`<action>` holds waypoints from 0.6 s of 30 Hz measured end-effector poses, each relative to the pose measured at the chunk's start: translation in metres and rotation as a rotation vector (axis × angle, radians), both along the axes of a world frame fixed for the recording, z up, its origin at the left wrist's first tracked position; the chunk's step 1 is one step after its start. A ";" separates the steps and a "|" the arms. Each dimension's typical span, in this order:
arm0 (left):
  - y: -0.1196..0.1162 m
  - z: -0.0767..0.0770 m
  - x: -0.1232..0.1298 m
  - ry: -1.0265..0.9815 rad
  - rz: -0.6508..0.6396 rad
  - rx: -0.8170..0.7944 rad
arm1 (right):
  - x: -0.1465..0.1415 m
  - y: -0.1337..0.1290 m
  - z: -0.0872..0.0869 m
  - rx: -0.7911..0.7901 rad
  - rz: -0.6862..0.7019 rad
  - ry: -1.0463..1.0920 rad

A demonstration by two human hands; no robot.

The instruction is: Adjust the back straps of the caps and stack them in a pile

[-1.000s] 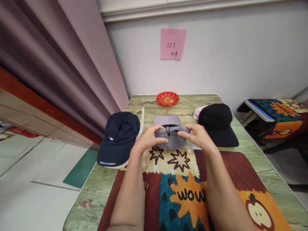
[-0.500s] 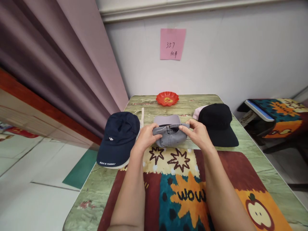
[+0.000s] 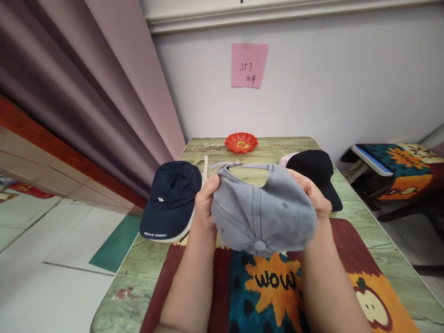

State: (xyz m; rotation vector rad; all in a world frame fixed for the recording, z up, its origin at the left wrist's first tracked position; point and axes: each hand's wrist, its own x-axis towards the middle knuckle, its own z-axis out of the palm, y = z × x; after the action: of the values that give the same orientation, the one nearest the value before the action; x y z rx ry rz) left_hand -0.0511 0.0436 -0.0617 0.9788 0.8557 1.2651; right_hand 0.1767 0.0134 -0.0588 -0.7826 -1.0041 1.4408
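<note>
Grey baseball cap point(image 3: 280, 212) is held above the patterned mat point(image 3: 236, 296), back strap point(image 3: 256, 165) far. Left hand point(image 3: 206, 201) pinches its left edge; right hand point(image 3: 317, 201) clasps its right, some fingertips hidden. Light, even pressure should avoid creasing.

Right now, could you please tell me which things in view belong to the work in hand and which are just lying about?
In use:
- gray cap, held between the left hand and right hand

Apparently just lying about:
- navy cap
- black cap
- red dish
- patterned mat
</note>
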 end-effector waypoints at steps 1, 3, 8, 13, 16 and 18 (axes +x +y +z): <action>0.003 0.000 0.004 -0.019 0.003 -0.017 | -0.001 0.004 -0.002 -0.016 -0.014 0.019; 0.010 -0.001 0.008 -0.046 -0.008 -0.023 | -0.004 0.013 -0.008 -0.059 -0.045 0.054; 0.016 -0.018 0.004 -0.089 -0.066 0.020 | -0.005 0.041 -0.027 -0.154 -0.207 0.144; 0.015 -0.041 0.004 -0.092 -0.277 -0.105 | 0.003 0.056 -0.047 -0.224 -0.255 0.176; 0.018 -0.039 0.008 -0.123 -0.304 -0.201 | 0.004 0.056 -0.051 -0.211 -0.327 0.176; 0.023 -0.033 0.009 -0.180 -0.250 -0.229 | 0.002 0.054 -0.051 -0.158 -0.422 0.092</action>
State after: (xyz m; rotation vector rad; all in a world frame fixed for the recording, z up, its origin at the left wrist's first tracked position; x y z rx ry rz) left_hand -0.0418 0.0669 -0.0951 0.7501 0.6966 1.0002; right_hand 0.1785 0.0678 -0.1095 -0.9687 -0.6133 1.1844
